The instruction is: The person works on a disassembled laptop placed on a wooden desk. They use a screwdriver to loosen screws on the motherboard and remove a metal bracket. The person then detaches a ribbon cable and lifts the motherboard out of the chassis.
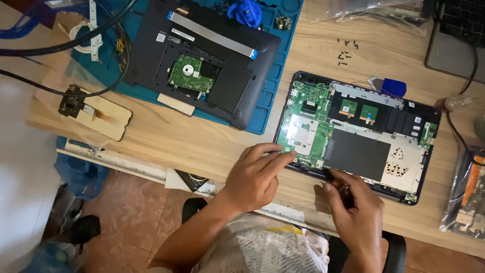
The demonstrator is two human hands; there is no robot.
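A: Left hand (255, 174)?
B: Fingers together, flat on the near left edge of the open laptop (358, 136), right side of the desk (177, 136).
A: Right hand (356, 207)?
B: Curled at the near edge; grip impossible to tell.

Your left hand (255, 174) lies palm down, the back of it turned up to the camera. Its fingers (275, 157) are stretched forward and a little to the right, close together, with the tips pressed down flat. The wrist is straight and your bare forearm runs back and down toward your body. Your right hand (356, 202) is curled into a loose fist, the thumb laid along the top and the fingers folded under (what they pinch is not clear). Both hands are near each other, not touching.
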